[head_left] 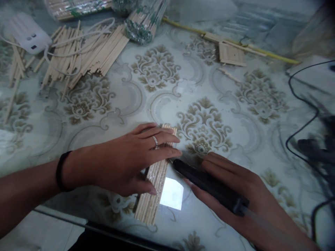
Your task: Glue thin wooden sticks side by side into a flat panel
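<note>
Left hand point(131, 158) lies flat, pinning my stick panel point(154, 177) at six o'clock on the table; right hand point(235, 188) grips the glue gun point(209, 186), nozzle at its three-o'clock edge. Hot glue could burn those fingertips point(175, 152).

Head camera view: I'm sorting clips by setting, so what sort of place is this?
Probably a home craft table rather than a workshop. A glass top over a floral patterned cloth, loose wooden sticks piled at the back, and the right hand working a black glue gun against a stick panel under the left hand.
</note>
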Demonstrator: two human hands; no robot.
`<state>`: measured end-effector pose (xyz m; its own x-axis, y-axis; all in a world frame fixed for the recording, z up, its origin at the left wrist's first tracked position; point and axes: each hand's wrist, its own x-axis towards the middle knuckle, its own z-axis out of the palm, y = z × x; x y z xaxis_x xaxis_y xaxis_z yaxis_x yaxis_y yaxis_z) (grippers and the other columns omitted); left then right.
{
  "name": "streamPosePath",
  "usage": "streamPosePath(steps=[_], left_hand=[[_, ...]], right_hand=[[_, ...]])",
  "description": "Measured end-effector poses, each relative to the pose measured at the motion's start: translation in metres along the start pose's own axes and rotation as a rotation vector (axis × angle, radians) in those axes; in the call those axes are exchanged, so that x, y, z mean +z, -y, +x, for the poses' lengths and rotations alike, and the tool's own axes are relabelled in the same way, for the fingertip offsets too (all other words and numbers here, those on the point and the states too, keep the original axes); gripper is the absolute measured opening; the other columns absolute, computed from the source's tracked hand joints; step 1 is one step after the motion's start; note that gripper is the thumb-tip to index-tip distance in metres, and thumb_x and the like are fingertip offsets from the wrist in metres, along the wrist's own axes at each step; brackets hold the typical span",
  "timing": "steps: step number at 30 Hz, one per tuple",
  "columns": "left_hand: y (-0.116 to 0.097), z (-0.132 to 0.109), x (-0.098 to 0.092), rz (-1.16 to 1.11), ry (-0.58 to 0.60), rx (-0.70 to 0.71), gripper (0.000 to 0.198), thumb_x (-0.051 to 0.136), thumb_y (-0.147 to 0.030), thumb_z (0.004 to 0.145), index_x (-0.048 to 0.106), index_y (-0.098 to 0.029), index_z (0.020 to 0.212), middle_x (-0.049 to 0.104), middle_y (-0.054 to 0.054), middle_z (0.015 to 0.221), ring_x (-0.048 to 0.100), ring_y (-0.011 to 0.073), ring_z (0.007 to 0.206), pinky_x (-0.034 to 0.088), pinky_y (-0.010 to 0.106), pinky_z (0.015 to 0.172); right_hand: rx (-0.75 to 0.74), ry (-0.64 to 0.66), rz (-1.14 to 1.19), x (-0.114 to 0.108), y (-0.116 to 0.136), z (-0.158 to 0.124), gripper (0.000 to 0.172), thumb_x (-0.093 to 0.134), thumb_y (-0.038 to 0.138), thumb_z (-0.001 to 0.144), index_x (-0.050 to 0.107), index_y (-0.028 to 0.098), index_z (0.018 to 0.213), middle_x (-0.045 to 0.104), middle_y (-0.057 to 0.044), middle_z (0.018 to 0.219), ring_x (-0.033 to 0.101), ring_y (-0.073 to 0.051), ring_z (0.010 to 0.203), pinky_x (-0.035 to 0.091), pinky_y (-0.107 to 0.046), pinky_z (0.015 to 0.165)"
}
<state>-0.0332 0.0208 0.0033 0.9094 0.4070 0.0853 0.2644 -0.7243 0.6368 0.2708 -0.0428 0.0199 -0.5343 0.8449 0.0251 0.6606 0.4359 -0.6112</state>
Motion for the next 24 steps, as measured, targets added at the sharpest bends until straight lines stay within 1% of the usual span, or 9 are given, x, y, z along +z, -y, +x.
streamPosePath(steps=[4,8,12,14,15,16,19,21,24], left_hand=[[-0.0011,-0.0005,-0.0005,-0.021,-0.015,-0.001,0.074,0.086,-0.043,0.103,0.059,-0.017,0.168,0.06,0.028,0.177,0.047,0.0447,0.177,0.03,0.072,0.147],[-0.0013,-0.0012,-0.0003,-0.029,-0.023,-0.01,0.077,0.088,-0.041,0.102,0.058,-0.019,0.169,0.059,0.028,0.177,0.048,0.0444,0.176,0.031,0.073,0.148],[-0.0028,-0.0027,0.0001,-0.015,-0.045,-0.025,0.085,0.088,-0.04,0.101,0.054,-0.012,0.173,0.05,0.035,0.181,0.041,0.0488,0.178,0.037,0.076,0.144],[-0.004,-0.0038,0.0004,-0.023,-0.06,-0.042,0.088,0.09,-0.039,0.099,0.053,-0.015,0.175,0.048,0.034,0.183,0.039,0.0511,0.179,0.039,0.078,0.142],[-0.0046,-0.0043,0.0006,-0.03,-0.066,-0.051,0.089,0.092,-0.038,0.098,0.052,-0.018,0.176,0.047,0.033,0.184,0.039,0.0516,0.179,0.04,0.079,0.141],[-0.005,-0.0048,0.0009,-0.033,-0.07,-0.059,0.091,0.093,-0.037,0.096,0.052,-0.021,0.176,0.047,0.032,0.185,0.039,0.0517,0.179,0.04,0.079,0.141],[-0.0048,-0.0053,0.0026,-0.012,-0.082,-0.069,0.101,0.099,-0.036,0.091,0.048,-0.021,0.177,0.044,0.032,0.186,0.036,0.0521,0.18,0.039,0.079,0.142],[-0.0032,-0.0051,0.0042,0.023,-0.09,-0.066,0.107,0.102,-0.04,0.089,0.044,-0.019,0.178,0.044,0.033,0.184,0.036,0.0519,0.18,0.038,0.078,0.142],[-0.0005,-0.0043,0.0061,0.081,-0.106,-0.068,0.117,0.105,-0.057,0.085,0.043,-0.019,0.177,0.043,0.034,0.183,0.036,0.0531,0.179,0.037,0.078,0.143]], right_hand=[[0.024,-0.001,0.017,-0.0011,0.0015,-0.0003,0.023,0.067,0.028,0.112,0.073,0.027,0.091,0.074,-0.003,0.081,0.073,-0.023,0.07,0.06,-0.037,0.061],[0.021,-0.011,0.034,0.0012,0.0007,-0.0007,0.026,0.067,0.03,0.113,0.074,0.026,0.088,0.071,-0.002,0.078,0.071,-0.021,0.068,0.059,-0.036,0.058],[-0.011,-0.023,0.039,0.0057,-0.0025,0.0,0.02,0.067,0.029,0.114,0.078,0.026,0.096,0.075,-0.003,0.081,0.072,-0.022,0.07,0.06,-0.036,0.06],[0.01,-0.012,0.035,0.0065,-0.0041,-0.0004,0.02,0.068,0.03,0.114,0.078,0.027,0.096,0.077,-0.003,0.085,0.074,-0.022,0.074,0.062,-0.037,0.064],[0.024,-0.014,0.034,0.0063,-0.0047,-0.0008,0.023,0.067,0.032,0.115,0.077,0.027,0.095,0.076,-0.003,0.083,0.074,-0.022,0.074,0.062,-0.036,0.064],[0.011,-0.069,0.043,0.0056,-0.0049,-0.0013,0.026,0.067,0.034,0.115,0.076,0.027,0.092,0.071,-0.002,0.077,0.071,-0.022,0.069,0.059,-0.035,0.06],[0.066,-0.019,0.046,0.0018,-0.0039,-0.002,0.022,0.069,0.038,0.116,0.081,0.028,0.101,0.075,-0.003,0.082,0.074,-0.023,0.075,0.062,-0.036,0.065],[0.097,0.021,0.046,-0.0006,-0.0024,-0.0014,0.019,0.071,0.039,0.115,0.082,0.028,0.105,0.079,-0.005,0.089,0.076,-0.025,0.08,0.064,-0.037,0.069],[0.084,0.005,0.044,-0.0019,-0.0009,0.0007,0.022,0.07,0.035,0.114,0.077,0.027,0.095,0.076,-0.004,0.085,0.074,-0.023,0.077,0.062,-0.036,0.067]])
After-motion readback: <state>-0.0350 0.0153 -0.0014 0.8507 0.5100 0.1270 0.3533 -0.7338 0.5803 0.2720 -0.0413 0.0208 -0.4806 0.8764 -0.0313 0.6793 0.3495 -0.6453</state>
